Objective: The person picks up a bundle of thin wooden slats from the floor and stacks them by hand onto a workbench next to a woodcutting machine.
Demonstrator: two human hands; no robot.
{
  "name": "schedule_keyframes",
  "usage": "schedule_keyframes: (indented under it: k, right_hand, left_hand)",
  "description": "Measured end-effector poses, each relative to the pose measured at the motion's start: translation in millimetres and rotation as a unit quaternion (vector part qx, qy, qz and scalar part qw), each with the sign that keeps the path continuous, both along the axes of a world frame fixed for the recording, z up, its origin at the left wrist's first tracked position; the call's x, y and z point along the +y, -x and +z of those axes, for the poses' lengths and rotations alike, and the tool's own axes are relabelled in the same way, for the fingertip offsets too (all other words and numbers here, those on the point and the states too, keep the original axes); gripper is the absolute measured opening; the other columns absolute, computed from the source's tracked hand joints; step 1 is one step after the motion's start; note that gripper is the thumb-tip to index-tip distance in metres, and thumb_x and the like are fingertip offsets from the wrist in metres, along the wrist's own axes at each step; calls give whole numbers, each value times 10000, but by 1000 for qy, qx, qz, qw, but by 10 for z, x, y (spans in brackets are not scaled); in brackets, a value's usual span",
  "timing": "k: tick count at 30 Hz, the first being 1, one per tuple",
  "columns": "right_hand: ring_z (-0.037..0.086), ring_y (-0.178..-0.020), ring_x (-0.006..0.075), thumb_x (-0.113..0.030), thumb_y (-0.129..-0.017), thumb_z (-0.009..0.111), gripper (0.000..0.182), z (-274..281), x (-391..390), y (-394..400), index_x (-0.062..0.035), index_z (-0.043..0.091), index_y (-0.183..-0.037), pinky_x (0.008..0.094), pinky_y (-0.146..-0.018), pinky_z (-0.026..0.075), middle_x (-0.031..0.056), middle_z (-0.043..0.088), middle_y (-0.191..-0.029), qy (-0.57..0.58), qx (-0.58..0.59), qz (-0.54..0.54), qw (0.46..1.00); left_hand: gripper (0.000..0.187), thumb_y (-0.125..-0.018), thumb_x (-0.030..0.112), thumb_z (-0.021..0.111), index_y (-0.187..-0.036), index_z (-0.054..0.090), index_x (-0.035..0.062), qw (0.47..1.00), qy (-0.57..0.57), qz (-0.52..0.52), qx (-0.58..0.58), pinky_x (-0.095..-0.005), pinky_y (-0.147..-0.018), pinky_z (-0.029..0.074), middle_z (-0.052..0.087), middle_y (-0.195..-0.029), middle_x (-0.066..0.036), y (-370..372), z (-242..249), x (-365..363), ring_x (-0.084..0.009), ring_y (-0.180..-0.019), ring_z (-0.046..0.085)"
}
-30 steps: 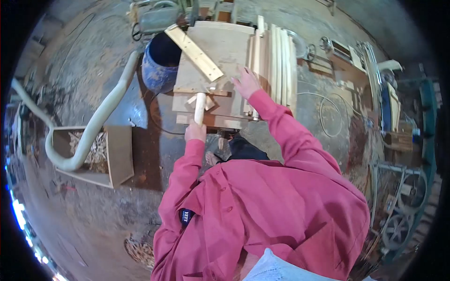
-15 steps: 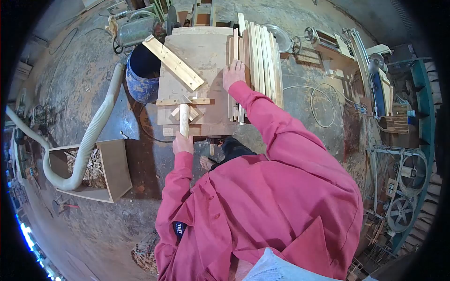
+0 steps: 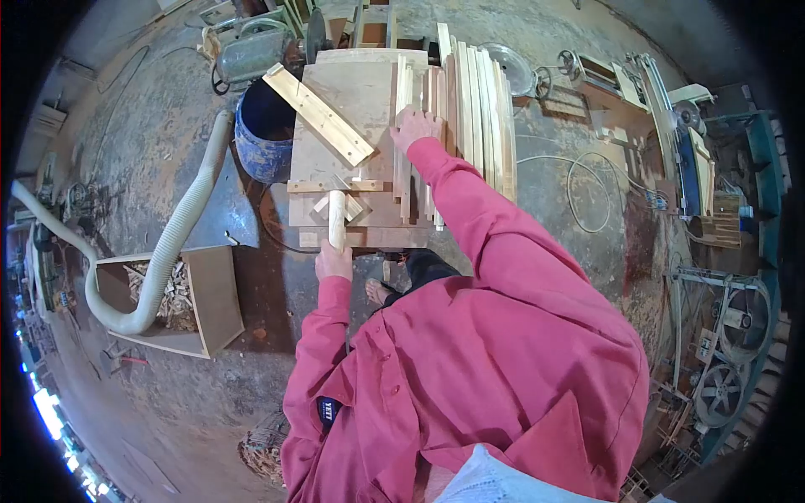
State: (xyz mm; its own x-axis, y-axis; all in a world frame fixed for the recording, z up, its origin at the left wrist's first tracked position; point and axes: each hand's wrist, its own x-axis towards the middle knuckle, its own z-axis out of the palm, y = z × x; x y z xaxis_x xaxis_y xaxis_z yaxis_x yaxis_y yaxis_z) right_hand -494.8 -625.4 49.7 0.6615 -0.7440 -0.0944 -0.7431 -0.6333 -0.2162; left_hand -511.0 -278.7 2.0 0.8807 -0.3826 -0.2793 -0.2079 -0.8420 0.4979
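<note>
My left hand (image 3: 334, 263), at the front edge of the worktable (image 3: 310, 215), is closed round the near end of a pale, round-ended wooden stick (image 3: 336, 220). That stick points away from me over small crossed wood pieces (image 3: 352, 207) and a narrow wooden crossbar (image 3: 369, 186). Farther up on the right, my right hand (image 3: 417, 127) has its fingers curled over narrow wooden strips (image 3: 403, 172) lying lengthwise on the table. Its fingertips are partly hidden. To the right of it lies a stack of longer pale strips (image 3: 486, 117).
A board with holes (image 3: 323, 117) lies slantwise over the table's left side, near a blue barrel (image 3: 262, 155). A ribbed hose (image 3: 180, 226) runs into a box of wood scraps (image 3: 214, 293). Machines stand at the back, including a motor (image 3: 251, 60), and along the right.
My right hand has shifted left, carrying narrow strips away from the stack and opening a gap. My left hand keeps its hold on the stick. The whole view has shifted slightly.
</note>
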Motion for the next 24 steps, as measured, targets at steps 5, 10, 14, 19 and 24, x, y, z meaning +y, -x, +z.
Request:
schedule_keyframes:
  k: [5, 10, 14, 19, 24]
  right_hand:
    - [553, -1163, 329, -453, -864, 700, 471, -166, -48, -56, -96, 649, -1167, 486, -982, 405, 136, 609, -1213, 27, -54, -25, 998]
    - [513, -1202, 323, -473, -847, 718, 475, -139, -53, -149, -125, 681, -1167, 499, -995, 396, 119, 571, -1205, 48, -23, 104, 993]
    - [516, -1198, 323, -458, -844, 722, 460, -40, 46, -204, -122, 683, -1156, 498, -1001, 393, 118, 572, -1204, 71, -15, 102, 992]
    - [535, -1189, 362, -414, -846, 716, 523, -95, -14, -288, -112, 616, -1260, 474, -1001, 420, 159, 575, -1246, 49, 11, 96, 994]
    - [522, -1218, 361, -443, -852, 707, 573, -102, -148, -399, -90, 597, -1289, 502, -1003, 403, 169, 553, -1286, 76, 31, 43, 996]
  left_hand:
    - [374, -833, 281, 742, -1000, 551, 6, 1000, -6, 8, 21, -570, -769, 524, 688, -897, -302, 4, 19, -6, -502, -887, 663]
    - [375, -830, 272, 748, -1008, 543, 13, 1000, 5, 7, 25, -569, -783, 520, 686, -910, -306, 6, 9, 2, -500, -903, 661]
    - [378, -831, 272, 749, -1008, 542, 10, 1000, 2, 14, 20, -571, -773, 522, 688, -910, -304, 7, -3, -1, -499, -894, 664]
    - [352, -853, 289, 724, -984, 552, 12, 1000, 7, 3, -4, -580, -740, 526, 688, -871, -294, 13, 3, 5, -497, -855, 669]
    - [337, -862, 293, 709, -973, 555, 15, 1000, 4, 8, -8, -580, -735, 526, 682, -854, -300, 17, -26, 6, -500, -847, 667]
